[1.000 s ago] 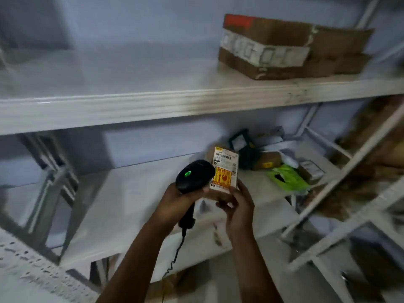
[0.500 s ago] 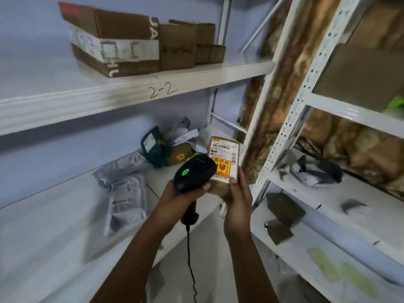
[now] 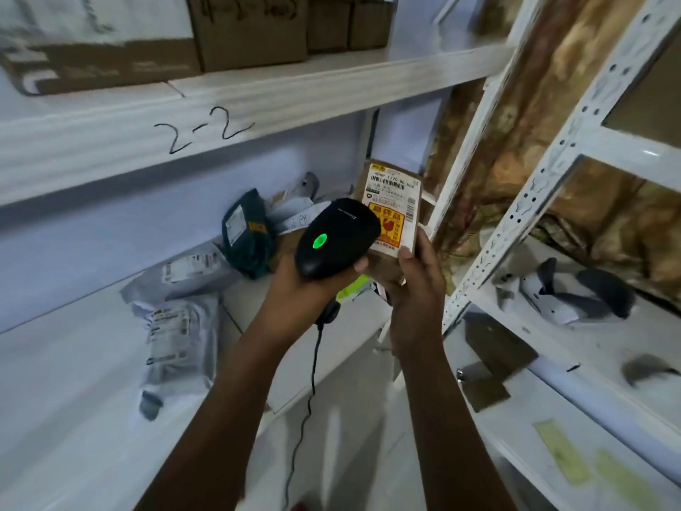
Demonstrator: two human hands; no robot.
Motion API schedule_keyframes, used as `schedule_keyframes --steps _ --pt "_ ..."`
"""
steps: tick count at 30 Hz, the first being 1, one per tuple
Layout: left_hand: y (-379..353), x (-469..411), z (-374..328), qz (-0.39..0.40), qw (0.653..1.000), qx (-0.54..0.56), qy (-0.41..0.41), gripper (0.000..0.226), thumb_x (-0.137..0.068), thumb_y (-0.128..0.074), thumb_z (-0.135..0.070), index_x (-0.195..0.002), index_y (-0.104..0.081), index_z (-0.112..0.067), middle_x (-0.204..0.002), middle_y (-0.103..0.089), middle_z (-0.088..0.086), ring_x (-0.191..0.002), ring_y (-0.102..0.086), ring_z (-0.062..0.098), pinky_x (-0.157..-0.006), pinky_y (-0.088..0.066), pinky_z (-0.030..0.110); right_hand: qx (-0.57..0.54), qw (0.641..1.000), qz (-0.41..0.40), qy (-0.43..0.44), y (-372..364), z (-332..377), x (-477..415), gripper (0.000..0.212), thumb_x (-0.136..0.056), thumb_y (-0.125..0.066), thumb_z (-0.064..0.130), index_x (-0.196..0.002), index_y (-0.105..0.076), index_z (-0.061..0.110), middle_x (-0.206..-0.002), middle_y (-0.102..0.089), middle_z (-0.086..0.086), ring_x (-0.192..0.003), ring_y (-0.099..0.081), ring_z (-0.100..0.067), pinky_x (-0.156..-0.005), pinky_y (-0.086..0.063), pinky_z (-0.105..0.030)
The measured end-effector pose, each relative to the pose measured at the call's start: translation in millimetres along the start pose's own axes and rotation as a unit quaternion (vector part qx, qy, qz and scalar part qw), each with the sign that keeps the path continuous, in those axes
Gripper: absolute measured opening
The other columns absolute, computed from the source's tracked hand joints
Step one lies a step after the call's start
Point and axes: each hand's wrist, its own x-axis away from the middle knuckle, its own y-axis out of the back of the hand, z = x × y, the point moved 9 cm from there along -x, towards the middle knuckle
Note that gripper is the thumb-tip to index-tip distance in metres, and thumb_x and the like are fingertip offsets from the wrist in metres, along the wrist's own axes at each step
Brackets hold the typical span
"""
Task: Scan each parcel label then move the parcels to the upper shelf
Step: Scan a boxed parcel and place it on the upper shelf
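Black plastic scanner (image 3: pixel 337 237), green indicator lit, is gripped in the left hand (image 3: pixel 294 289); its cord (image 3: pixel 307 392) hangs down between the forearms. The right hand (image 3: pixel 414 285) is clamped on a small brown parcel (image 3: pixel 390 219), held upright just beside the scanner head, label (image 3: pixel 394 201) facing the camera. Both are held in the air in front of the lower shelf (image 3: pixel 92 418). On that shelf lie grey poly bags (image 3: pixel 177 326) and a dark green parcel (image 3: pixel 247 234). Beyond, the upper shelf (image 3: pixel 258 105), marked "2-2", carries cardboard boxes (image 3: pixel 254 27).
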Motion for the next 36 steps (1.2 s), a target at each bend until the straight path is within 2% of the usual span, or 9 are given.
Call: schedule_keyframes --steps 6,8,15,23,25,28,30,33,36 --pt "-16 -65 -8 -0.044 0.999 0.017 -0.027 0.018 -0.078 -0.089 -0.025 -0.088 -0.076 -0.031 -0.084 -0.067 0.022 -0.076 -0.058 0.016 -0.065 -0.051 0.027 0.01 1.0 0.014 -0.012 -6 5 -75 0.044 -0.102 -0.056 0.011 -0.146 -0.057 0.018 -0.128 -0.073 0.0 -0.121 -0.067 -0.022 -0.106 -0.05 -0.059" --pt "-20 -86 -11 -0.082 0.995 0.006 -0.063 0.035 -0.081 -0.086 -0.015 -0.084 -0.075 -0.048 -0.081 -0.068 0.006 -0.076 -0.059 0.017 -0.065 -0.053 0.028 0.014 0.999 0.032 0.001 -11 8 -101 0.046 -0.1 -0.057 0.016 -0.146 -0.057 0.018 -0.131 -0.071 -0.002 -0.122 -0.067 -0.022 -0.104 -0.052 -0.058" --pt "-42 -139 -24 -0.195 0.973 -0.003 -0.125 0.043 -0.073 -0.089 -0.018 -0.109 -0.067 -0.029 -0.096 -0.078 -0.017 -0.095 -0.073 0.005 -0.079 -0.058 0.021 -0.017 0.991 0.131 0.034 -17 21 -185 0.04 -0.105 -0.051 0.01 -0.144 -0.056 0.007 -0.132 -0.069 -0.007 -0.118 -0.068 -0.019 -0.092 -0.058 -0.034" --pt "-68 -179 -25 -0.249 0.954 -0.032 -0.165 0.044 -0.07 -0.086 -0.02 -0.106 -0.064 -0.034 -0.097 -0.076 -0.026 -0.094 -0.072 -0.001 -0.077 -0.057 0.017 -0.063 0.995 0.071 0.037 -20 16 -244 0.039 -0.099 -0.049 0.016 -0.135 -0.063 0.017 -0.126 -0.072 0.002 -0.117 -0.068 -0.019 -0.099 -0.056 -0.053" --pt "-67 -190 -23 -0.267 0.947 -0.041 -0.174 0.05 -0.071 -0.092 -0.018 -0.11 -0.065 -0.033 -0.101 -0.076 -0.021 -0.097 -0.073 0.003 -0.079 -0.057 0.02 -0.073 0.995 0.054 0.047 -23 16 -255 0.037 -0.099 -0.048 0.015 -0.132 -0.064 0.018 -0.122 -0.074 0.004 -0.115 -0.069 -0.017 -0.096 -0.058 -0.047" --pt "-71 -201 -20 -0.275 0.942 -0.075 -0.176 0.053 -0.072 -0.088 -0.032 -0.119 -0.065 -0.027 -0.107 -0.076 -0.007 -0.1 -0.074 0.014 -0.079 -0.061 0.029 -0.101 0.994 0.013 0.041 -21 13 -273 0.033 -0.101 -0.047 0.004 -0.125 -0.065 0.016 -0.104 -0.076 0.012 -0.099 -0.072 -0.005 -0.079 -0.057 -0.022" --pt "-73 -202 -21 -0.286 0.936 -0.086 -0.187 0.054 -0.072 -0.084 -0.034 -0.121 -0.066 -0.021 -0.108 -0.076 -0.003 -0.1 -0.074 0.016 -0.079 -0.061 0.031 -0.109 0.993 0.001 0.037 -20 11 -281 0.032 -0.097 -0.049 0.006 -0.122 -0.066 0.017 -0.098 -0.077 0.015 -0.093 -0.073 -0.004 -0.076 -0.056 -0.02" --pt "-76 -200 -25 -0.304 0.931 -0.1 -0.177 0.049 -0.071 -0.087 -0.032 -0.114 -0.065 -0.043 -0.107 -0.075 -0.019 -0.102 -0.072 0.006 -0.08 -0.058 0.022 -0.118 0.992 0.02 0.049 -23 12 -284 0.033 -0.095 -0.047 0.004 -0.122 -0.065 0.011 -0.098 -0.077 0.012 -0.094 -0.072 -0.007 -0.077 -0.055 -0.021" --pt "-80 -191 -27 -0.324 0.926 -0.094 -0.167 0.043 -0.073 -0.092 -0.016 -0.103 -0.066 -0.032 -0.088 -0.073 -0.025 -0.081 -0.071 -0.005 -0.067 -0.053 0.011 -0.137 0.989 0.042 0.044 -26 13 -280 0.033 -0.094 -0.045 0.003 -0.121 -0.064 0.006 -0.104 -0.073 0.001 -0.096 -0.07 -0.009 -0.08 -0.054 -0.021"
